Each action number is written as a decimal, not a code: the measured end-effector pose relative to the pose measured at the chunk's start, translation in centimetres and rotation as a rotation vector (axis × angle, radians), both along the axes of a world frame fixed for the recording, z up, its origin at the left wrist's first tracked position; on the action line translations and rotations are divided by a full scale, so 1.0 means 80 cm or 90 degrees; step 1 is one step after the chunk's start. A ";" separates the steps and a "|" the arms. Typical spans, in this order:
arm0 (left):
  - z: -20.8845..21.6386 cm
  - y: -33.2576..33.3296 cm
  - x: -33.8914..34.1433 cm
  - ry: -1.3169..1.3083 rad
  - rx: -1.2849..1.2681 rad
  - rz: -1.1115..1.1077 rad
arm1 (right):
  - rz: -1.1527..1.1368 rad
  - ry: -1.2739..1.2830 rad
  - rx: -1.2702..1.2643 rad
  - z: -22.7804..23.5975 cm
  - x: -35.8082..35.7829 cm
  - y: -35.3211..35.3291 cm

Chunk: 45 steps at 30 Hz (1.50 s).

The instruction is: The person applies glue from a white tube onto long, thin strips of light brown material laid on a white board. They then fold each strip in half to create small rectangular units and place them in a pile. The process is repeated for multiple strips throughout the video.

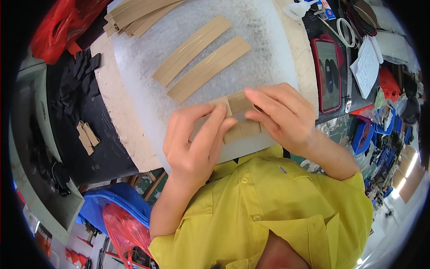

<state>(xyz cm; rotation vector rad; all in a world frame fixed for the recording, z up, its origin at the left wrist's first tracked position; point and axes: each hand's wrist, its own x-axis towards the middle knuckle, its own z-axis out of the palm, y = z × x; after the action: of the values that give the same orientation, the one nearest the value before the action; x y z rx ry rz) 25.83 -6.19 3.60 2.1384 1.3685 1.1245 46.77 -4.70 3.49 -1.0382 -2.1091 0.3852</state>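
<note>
Both my hands are over the near part of a whitish board, pinching a tan strip [238, 103] between thumbs and fingers. My left hand [190, 141] grips its left end, where a lighter piece overlaps it. At the other end is my right hand [286, 116], thumb and fingers closed on the strip. Just below, close to my shirt, is another tan section [244, 130]; I cannot tell whether it belongs to the same strip. Beyond my hands, two curved tan strips [192, 50] [209, 69] lie side by side, slanting up to the right.
The whitish board [148, 114] lies on a pale sheet. A stack of tan strips [139, 13] is at the far left. Black strips [78, 80] and folded tan pieces [87, 136] lie left. To the right are a red-framed tablet [328, 74] and a notepad [365, 67]. A blue bin [116, 197] stands below left.
</note>
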 end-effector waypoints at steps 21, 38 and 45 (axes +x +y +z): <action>-0.001 0.001 -0.006 0.053 -0.035 -0.037 | 0.069 -0.168 -0.062 0.008 0.006 -0.007; 0.013 0.005 -0.015 0.179 -0.043 -0.134 | 0.042 -0.313 0.004 0.018 -0.003 -0.013; 0.018 0.003 -0.027 0.258 -0.062 -0.207 | -0.007 -0.388 0.038 0.022 -0.013 -0.021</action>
<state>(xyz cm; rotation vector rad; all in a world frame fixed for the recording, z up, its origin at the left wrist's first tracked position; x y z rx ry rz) 23.70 -5.93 5.01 2.4883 1.1368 0.5086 45.74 -6.41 5.26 -1.2409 -2.6226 -0.0134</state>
